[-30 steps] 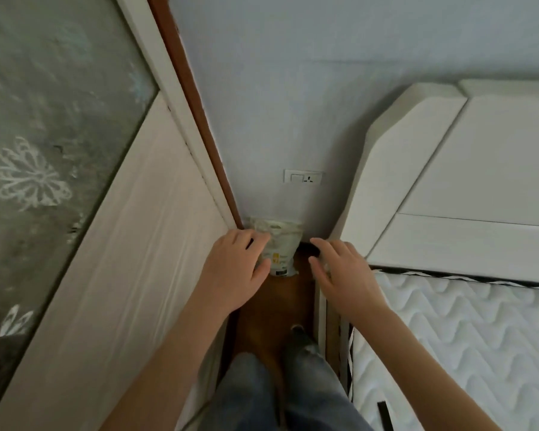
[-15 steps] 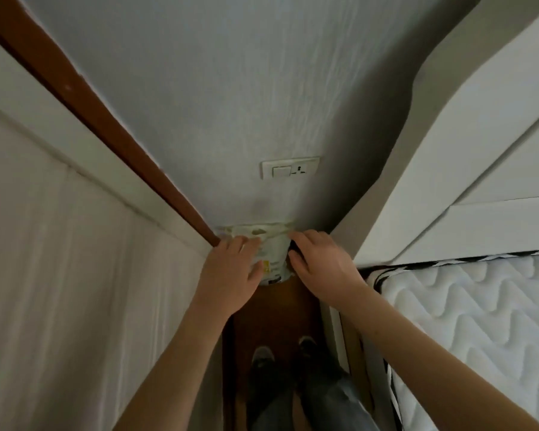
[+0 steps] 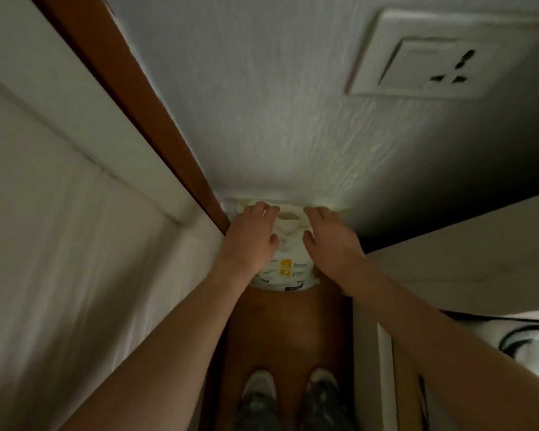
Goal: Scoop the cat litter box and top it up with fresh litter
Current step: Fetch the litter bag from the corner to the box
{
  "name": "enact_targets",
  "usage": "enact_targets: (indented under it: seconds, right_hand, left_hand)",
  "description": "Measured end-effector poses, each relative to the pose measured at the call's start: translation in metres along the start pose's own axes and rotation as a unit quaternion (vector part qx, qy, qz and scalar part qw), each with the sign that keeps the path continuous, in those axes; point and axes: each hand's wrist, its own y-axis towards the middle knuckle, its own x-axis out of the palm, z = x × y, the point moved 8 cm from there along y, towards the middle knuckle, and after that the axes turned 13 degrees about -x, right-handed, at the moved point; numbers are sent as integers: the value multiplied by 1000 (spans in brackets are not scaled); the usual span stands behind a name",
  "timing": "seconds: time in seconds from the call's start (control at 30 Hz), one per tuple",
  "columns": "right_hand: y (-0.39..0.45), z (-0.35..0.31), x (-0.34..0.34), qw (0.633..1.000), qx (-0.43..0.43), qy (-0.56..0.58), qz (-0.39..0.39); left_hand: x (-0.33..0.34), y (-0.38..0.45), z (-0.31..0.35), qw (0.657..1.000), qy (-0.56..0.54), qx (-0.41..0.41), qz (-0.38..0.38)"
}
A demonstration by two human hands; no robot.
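A pale cream litter bag (image 3: 288, 269) with a yellow label stands on the brown floor against the wall, wedged in a narrow gap. My left hand (image 3: 249, 241) grips the bag's top left side, fingers curled over the crumpled upper edge. My right hand (image 3: 330, 241) grips the top right side the same way, thumb on the front. Both hands cover much of the bag's upper half. No litter box or scoop is in view.
A white panel with a brown frame (image 3: 143, 113) closes the left side. A white bed frame (image 3: 467, 250) and mattress (image 3: 529, 346) close the right. A wall socket (image 3: 442, 57) sits above. My two shoes (image 3: 290, 399) stand on the narrow floor strip (image 3: 287, 331).
I have leaned down and much closer to the bag. Both hands have slid from its sides up onto its crumpled top and closed on it.
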Motion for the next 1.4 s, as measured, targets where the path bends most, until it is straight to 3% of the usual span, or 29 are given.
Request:
enact_targets:
  seconds: [0.23,0.4,0.57,0.67,0.83,1.07,1.23,1.4]
  right_hand:
    - [40,35,51,998,-6,-68,-3]
    - [45,50,62,997,-3,-78,17]
    - [43,59,68,996,2,-91,11]
    - [45,50,65,991,-40,-123,25]
    - [36,39,67,990,-83,-115,15]
    - [-21,22,96,976,-152,-143,-61]
    - [-52,12,93,973,-175,-147,-24]
    - [-72,-5,89,969,-195,-145,-33]
  left_hand:
    - [57,43,-3,998,47,36,13]
    - [59,59,-4,991,106,9,77]
    - [66,65,-13,984,165,-7,64]
    - [69,65,-16,983,172,2,69]
    - [69,50,-14,980,161,51,104]
    - [100,-13,-13,981,143,129,24]
    - [99,-49,-11,975,140,160,56]
    - [90,-69,-17,976,160,145,38]
